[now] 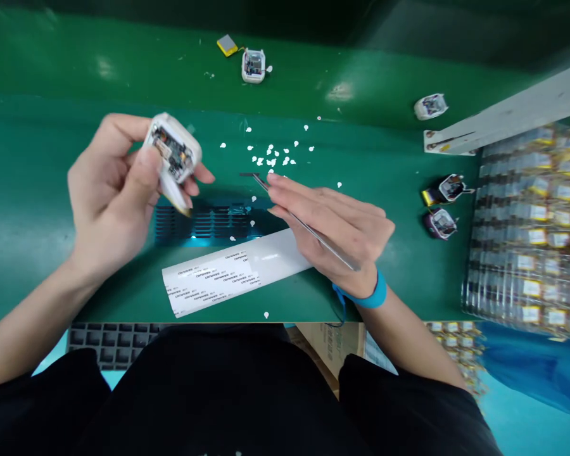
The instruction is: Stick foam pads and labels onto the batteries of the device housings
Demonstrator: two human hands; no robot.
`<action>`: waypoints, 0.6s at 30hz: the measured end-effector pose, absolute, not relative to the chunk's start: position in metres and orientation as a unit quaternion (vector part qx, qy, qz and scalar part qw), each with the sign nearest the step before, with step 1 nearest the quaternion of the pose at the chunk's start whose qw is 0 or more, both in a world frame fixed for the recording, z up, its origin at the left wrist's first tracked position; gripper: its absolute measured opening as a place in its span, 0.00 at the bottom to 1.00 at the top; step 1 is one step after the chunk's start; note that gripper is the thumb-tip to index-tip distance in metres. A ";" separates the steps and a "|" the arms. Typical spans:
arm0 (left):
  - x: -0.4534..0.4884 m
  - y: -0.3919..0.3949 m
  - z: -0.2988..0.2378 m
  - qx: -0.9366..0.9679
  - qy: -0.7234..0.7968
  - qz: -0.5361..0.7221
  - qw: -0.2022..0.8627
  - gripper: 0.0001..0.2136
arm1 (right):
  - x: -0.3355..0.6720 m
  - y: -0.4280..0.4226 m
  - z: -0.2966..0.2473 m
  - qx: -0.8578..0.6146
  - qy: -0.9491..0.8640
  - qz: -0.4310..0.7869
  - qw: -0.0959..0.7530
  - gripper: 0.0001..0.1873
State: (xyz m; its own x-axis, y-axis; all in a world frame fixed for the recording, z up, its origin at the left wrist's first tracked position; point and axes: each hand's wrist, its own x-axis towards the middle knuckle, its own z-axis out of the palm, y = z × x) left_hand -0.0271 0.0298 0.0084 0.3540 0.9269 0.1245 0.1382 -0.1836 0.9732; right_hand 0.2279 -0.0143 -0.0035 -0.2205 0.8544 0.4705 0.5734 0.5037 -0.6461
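Observation:
My left hand [111, 190] grips a small white device housing [189, 142] above the mat, its circuit board turned upward. A flat piece with a yellowish edge, which looks like a battery [171, 190], hangs below it by the fingers. In my right hand [337, 218] is a pair of metal tweezers [330, 248], tips pointing left. At those tips is a thin dark strip [247, 174]; whether they pinch it I cannot tell. Beneath lies a blue film sheet [199, 223] bearing rows of dark strips, partly behind my hands. Small white tabbed dots [270, 152] are scattered beyond the tweezers.
A white printed adhesive sheet [213, 278] lies near the front edge. Open housings stand at the back [253, 66] and on the right [441, 223], some with batteries. Stacked clear trays [527, 234] fill the right side, beside a white metal bracket [513, 107].

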 end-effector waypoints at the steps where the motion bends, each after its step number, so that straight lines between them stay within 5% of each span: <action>1: -0.026 0.032 0.009 0.587 0.442 0.414 0.538 0.09 | 0.227 -0.015 -0.001 -0.470 -0.761 0.159 0.419 0.08; 5: -0.017 0.037 0.008 0.390 0.503 0.383 0.669 0.08 | 0.228 -0.021 0.004 -0.438 -0.793 0.109 0.409 0.10; 10: -0.010 0.022 0.008 0.402 0.499 0.377 0.669 0.07 | 0.230 -0.029 0.005 -0.355 -0.851 0.103 0.373 0.17; 18: 0.000 0.001 0.004 0.333 0.497 0.444 0.668 0.04 | 0.225 -0.033 0.007 -0.302 -0.897 0.002 0.324 0.14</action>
State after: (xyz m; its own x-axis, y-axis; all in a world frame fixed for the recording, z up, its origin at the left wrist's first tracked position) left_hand 0.0001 0.0012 0.0044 0.1126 0.9231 -0.3676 -0.2624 0.3845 0.8850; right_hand 0.2248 -0.0328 0.0068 -0.6082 0.5424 0.5796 0.5397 0.8180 -0.1991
